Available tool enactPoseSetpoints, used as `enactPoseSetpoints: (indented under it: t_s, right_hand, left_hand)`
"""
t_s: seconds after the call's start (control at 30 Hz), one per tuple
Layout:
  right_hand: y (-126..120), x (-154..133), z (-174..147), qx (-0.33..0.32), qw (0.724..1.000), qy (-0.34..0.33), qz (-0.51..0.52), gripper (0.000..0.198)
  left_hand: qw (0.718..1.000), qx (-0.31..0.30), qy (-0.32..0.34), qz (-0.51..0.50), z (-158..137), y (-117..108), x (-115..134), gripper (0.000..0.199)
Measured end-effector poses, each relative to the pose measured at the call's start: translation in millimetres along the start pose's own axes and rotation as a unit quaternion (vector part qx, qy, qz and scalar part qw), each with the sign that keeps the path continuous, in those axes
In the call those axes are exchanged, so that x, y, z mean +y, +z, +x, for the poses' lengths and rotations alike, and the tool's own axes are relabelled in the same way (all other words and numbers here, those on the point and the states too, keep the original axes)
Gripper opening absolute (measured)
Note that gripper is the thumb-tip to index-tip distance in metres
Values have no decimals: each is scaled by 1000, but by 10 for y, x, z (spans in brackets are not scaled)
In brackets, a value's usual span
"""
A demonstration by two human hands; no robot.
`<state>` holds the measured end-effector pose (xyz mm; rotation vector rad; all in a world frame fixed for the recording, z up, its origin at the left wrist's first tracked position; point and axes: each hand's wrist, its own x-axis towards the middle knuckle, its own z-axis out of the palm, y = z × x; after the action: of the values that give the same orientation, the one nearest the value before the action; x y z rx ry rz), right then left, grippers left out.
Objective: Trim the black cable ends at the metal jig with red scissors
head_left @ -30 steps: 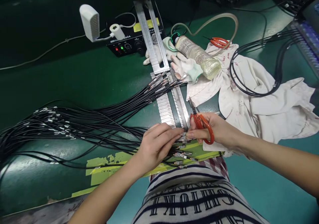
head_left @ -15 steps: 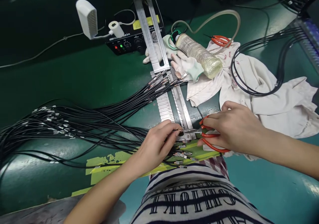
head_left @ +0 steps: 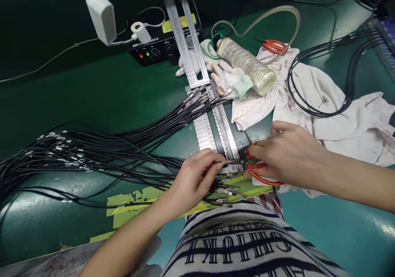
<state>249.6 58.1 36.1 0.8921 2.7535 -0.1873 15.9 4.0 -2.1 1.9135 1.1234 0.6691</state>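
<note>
Head view: left fingers (head_left: pixel 211 158) pinch a cable (head_left: pixel 223 161); right fingers (head_left: pixel 261 150) hold scissors (head_left: pixel 254 166); black box (head_left: pixel 161 51) reads "82A".

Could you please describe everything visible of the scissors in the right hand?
The scissors have orange-red, plastic-looking handle loops and short, grey, metallic-looking blades. They lie sideways in the grip of the right hand, tips pointing at the left hand, over a metal fixture's near end. Blade opening and contact are too small to tell.
</note>
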Motion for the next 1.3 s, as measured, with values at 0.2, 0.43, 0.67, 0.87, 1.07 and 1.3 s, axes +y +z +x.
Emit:
enactPoseSetpoints:
  t_s: [0.2,0.43,0.67,0.87,1.07,1.3]
  right_hand:
    - [42,3,29,24,999,-19,24,25]
    - [210,167,64,27,926,53,374,47]
    - [448,298,219,88,783,145,599,45]
    - [436,-40,328,136,931,71,332,29]
    - [649,-277,432,167,949,-52,261,5]
    - [1076,-143,497,264,932,-123,215,16]
  left_hand:
    - [1000,23,13,-4,-41,31,-46,13]
    - [998,17,9,-66,-88,40,-90,14]
    - [994,-32,-12,-101,-141,5,-210,13]
    - [970,118,-75,198,-25,-491,-645,19]
    - [952,72,-170,246,247,-1094,-1020,25]
    - [974,-8,-183,130,491,-1324,-1187,20]
